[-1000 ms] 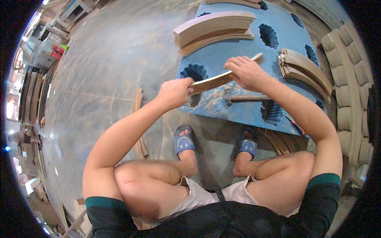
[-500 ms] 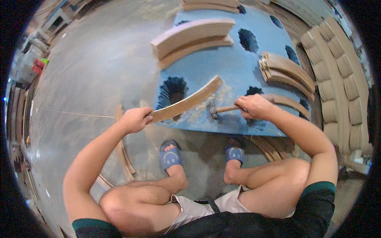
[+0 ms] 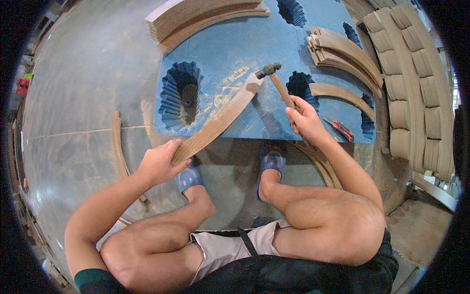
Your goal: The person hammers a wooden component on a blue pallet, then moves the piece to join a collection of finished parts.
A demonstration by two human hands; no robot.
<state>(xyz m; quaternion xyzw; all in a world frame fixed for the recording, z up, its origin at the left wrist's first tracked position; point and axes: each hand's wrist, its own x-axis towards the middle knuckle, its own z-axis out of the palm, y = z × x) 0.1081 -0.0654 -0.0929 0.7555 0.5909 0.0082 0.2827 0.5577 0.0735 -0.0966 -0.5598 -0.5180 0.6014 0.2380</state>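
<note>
My left hand [image 3: 161, 160] is closed round the near end of a curved wooden strip [image 3: 215, 122]. The strip slants up and away to the right, its far end over the blue plastic pallet [image 3: 230, 41]. In my right hand [image 3: 306, 119] is the wooden handle of a hammer [image 3: 280, 88], fingers wrapped round it. The hammer's dark metal head is at the strip's far end; whether they touch I cannot tell. A red utility knife [image 3: 339, 129] lies on the pallet just right of my right hand.
Stacks of curved wooden pieces [image 3: 200, 19] stand at the pallet's far left, with another stack [image 3: 345, 56] at the right and a single curved piece [image 3: 342, 93] nearer. Deep ribbed holes [image 3: 181, 93] open in the pallet. Bundled curved pieces [image 3: 396, 88] line the right; loose strips [image 3: 120, 144] lie on the floor.
The hammer has swung upright, its head now at the strip's far end. The strip has turned to show its broad face. My right hand has uncovered the utility knife; the view has shifted.
</note>
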